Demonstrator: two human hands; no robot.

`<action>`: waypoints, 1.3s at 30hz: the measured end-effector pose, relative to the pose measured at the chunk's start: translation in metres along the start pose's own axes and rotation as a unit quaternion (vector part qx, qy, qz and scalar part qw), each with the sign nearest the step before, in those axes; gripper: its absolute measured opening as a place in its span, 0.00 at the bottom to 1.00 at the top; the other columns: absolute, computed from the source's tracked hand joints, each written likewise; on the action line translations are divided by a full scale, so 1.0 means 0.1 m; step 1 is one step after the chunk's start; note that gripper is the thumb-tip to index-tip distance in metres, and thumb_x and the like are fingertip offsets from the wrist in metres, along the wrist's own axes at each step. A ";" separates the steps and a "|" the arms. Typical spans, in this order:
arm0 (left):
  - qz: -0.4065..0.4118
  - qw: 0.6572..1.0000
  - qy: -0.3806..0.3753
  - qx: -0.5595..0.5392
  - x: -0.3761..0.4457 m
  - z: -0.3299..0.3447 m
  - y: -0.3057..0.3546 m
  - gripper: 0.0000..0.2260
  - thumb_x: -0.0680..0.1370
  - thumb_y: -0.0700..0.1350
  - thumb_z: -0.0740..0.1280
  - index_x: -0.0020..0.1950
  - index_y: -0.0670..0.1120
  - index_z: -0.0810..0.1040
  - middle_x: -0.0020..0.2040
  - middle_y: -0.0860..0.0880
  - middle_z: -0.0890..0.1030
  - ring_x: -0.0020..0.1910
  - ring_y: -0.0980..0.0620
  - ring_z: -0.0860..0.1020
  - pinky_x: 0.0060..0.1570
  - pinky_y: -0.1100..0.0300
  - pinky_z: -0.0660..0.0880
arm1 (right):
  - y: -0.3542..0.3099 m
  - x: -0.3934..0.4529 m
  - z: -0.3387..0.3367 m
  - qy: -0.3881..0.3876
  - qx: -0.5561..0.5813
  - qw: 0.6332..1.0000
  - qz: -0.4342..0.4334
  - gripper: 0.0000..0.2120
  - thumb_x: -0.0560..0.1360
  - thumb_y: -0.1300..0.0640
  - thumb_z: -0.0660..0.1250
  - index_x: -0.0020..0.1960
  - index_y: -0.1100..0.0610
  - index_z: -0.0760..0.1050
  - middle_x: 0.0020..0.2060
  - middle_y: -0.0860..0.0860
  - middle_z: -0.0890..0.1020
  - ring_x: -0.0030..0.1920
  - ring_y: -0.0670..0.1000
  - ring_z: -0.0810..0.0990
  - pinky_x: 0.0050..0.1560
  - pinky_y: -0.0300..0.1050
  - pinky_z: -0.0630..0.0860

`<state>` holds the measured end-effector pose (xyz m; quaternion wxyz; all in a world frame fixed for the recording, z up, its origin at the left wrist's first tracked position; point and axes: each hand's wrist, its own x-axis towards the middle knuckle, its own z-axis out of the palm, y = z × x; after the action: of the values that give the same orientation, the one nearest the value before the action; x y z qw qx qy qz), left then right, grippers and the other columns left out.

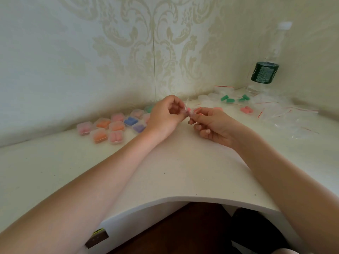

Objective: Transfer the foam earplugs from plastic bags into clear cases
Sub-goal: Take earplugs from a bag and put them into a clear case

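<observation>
My left hand [166,114] and my right hand [211,123] meet above the middle of the white table, both pinching a small clear plastic bag [189,111] with pink foam earplugs inside. Several filled clear cases [110,128] with orange, pink, blue and purple earplugs lie in a cluster to the left of my left hand. Loose green earplugs [227,99] and pink earplugs [246,110] lie to the right at the back, among plastic bags [286,114] with red zip strips.
A clear water bottle with a dark green label [265,72] stands in the back right corner by the wall. Patterned wallpaper closes off the back. The table's curved front edge [183,197] is near me, with a dark floor below.
</observation>
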<state>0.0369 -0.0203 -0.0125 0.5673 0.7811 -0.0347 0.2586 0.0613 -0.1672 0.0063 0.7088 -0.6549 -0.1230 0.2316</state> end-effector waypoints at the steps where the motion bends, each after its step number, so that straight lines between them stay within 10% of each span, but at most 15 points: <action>1: 0.010 1.000 -0.006 0.012 0.01 0.00 -0.01 0.10 0.73 0.39 0.72 0.39 0.50 0.74 0.35 0.54 0.80 0.34 0.61 0.76 0.42 0.67 0.72 | 0.00 0.00 0.00 0.002 0.003 1.000 -0.001 0.04 0.78 0.61 0.64 0.45 0.59 0.72 0.34 0.53 0.75 0.23 0.43 0.70 0.18 0.31 0.62; 20: -0.132 0.967 0.164 -0.141 0.14 -0.11 -0.04 0.14 0.76 0.27 0.57 0.40 0.45 0.70 0.39 0.47 0.78 0.37 0.52 0.77 0.35 0.64 0.79 | 0.00 0.06 -0.06 0.066 0.055 0.996 -0.020 0.10 0.79 0.57 0.64 0.41 0.59 0.70 0.32 0.53 0.74 0.24 0.43 0.68 0.18 0.32 0.59; 28: -0.098 0.982 0.126 -0.102 0.12 -0.12 -0.02 0.21 0.73 0.25 0.55 0.40 0.49 0.77 0.44 0.47 0.76 0.38 0.55 0.76 0.36 0.66 0.77 | -0.09 0.05 -0.10 0.138 0.095 0.986 0.006 0.17 0.74 0.70 0.49 0.52 0.63 0.74 0.35 0.56 0.76 0.26 0.47 0.65 0.20 0.34 0.60; 33: -0.087 0.993 0.063 -0.047 0.08 -0.06 -0.02 0.22 0.74 0.28 0.59 0.40 0.54 0.81 0.48 0.50 0.80 0.39 0.59 0.78 0.46 0.65 0.78 | -0.06 0.07 -0.11 0.126 0.071 0.988 0.047 0.15 0.78 0.64 0.55 0.60 0.61 0.74 0.27 0.49 0.61 0.21 0.44 0.55 0.18 0.34 0.52; 39: 0.020 0.987 -0.079 0.139 -0.04 -0.01 0.01 0.19 0.70 0.31 0.62 0.50 0.54 0.80 0.44 0.58 0.80 0.37 0.63 0.74 0.44 0.70 0.70 | -0.11 0.14 -0.27 0.259 -0.046 0.965 -0.011 0.14 0.80 0.60 0.52 0.57 0.58 0.75 0.32 0.49 0.67 0.25 0.46 0.64 0.21 0.37 0.62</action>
<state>0.0329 -0.0210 -0.0126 0.4431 0.8696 -0.0584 0.2099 0.0881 -0.1847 0.0127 0.6879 -0.7232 0.0471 0.0400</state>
